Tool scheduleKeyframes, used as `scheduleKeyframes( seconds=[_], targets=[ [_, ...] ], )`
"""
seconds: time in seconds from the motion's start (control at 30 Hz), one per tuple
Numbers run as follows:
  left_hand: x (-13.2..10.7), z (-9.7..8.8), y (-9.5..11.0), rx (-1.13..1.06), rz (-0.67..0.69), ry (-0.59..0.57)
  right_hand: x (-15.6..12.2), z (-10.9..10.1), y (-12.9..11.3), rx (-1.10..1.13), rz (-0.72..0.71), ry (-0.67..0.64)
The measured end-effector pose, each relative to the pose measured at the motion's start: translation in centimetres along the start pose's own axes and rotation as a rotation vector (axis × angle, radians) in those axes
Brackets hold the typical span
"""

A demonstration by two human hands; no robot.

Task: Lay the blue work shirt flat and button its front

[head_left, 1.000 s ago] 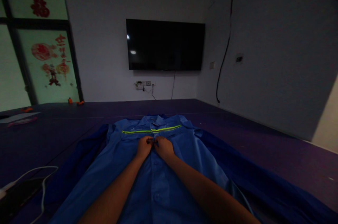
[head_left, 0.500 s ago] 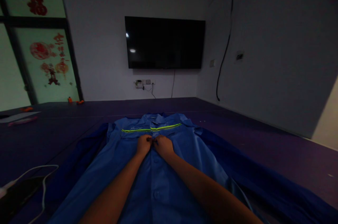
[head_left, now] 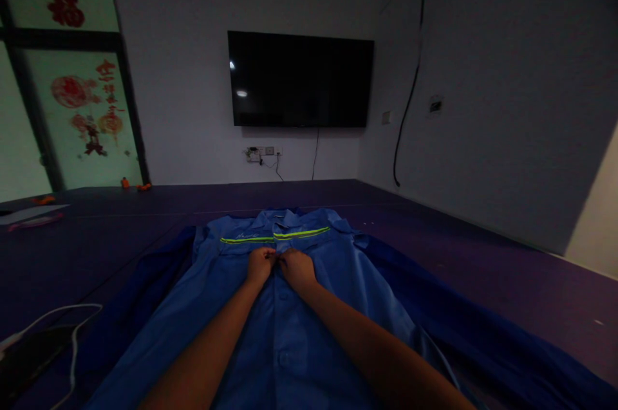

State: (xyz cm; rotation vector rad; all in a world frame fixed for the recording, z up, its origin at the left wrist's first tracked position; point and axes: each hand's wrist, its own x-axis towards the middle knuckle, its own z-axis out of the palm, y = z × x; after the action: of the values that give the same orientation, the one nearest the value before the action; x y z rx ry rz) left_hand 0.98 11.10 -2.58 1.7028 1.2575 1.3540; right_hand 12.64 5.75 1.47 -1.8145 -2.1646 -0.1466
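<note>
A blue work shirt (head_left: 309, 333) with a yellow-green reflective stripe (head_left: 275, 237) across the chest lies flat and front-up on a dark purple surface (head_left: 483, 262). My left hand (head_left: 259, 266) and my right hand (head_left: 295, 268) meet at the shirt's centre placket, just below the stripe. Both are closed, fingertips pinching the fabric edges where the two front panels join. A button (head_left: 283, 358) shows lower on the placket, between my forearms. The pinched spot itself is hidden by my fingers.
A white cable (head_left: 58, 326) and a dark flat device (head_left: 29, 355) lie at the lower left. A black wall screen (head_left: 302, 80) hangs ahead, above a socket strip (head_left: 263, 152). A glass door with red paper cuttings (head_left: 82, 107) stands at left. Small orange items (head_left: 132, 186) sit at the far edge.
My hands have stayed pinched at the placket; the view has shifted slightly, nothing else moved.
</note>
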Motion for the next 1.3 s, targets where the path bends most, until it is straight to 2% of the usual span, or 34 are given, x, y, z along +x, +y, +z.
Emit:
scheduleKeyframes(
  seconds=[0.33, 1.0, 1.3],
  targets=[
    [0.05, 0.03, -0.07, -0.043, -0.001, 0.004, 0.01, -0.05, -0.1, -0.01, 0.005, -0.002],
    [-0.08, 0.12, 0.61, 0.015, -0.014, -0.007, 0.07, -0.03, 0.03, 0.009, -0.004, -0.009],
    [-0.09, 0.17, 0.26, 0.052, 0.014, -0.004, 0.22, 0.32, 0.16, 0.008, -0.006, 0.008]
  ],
)
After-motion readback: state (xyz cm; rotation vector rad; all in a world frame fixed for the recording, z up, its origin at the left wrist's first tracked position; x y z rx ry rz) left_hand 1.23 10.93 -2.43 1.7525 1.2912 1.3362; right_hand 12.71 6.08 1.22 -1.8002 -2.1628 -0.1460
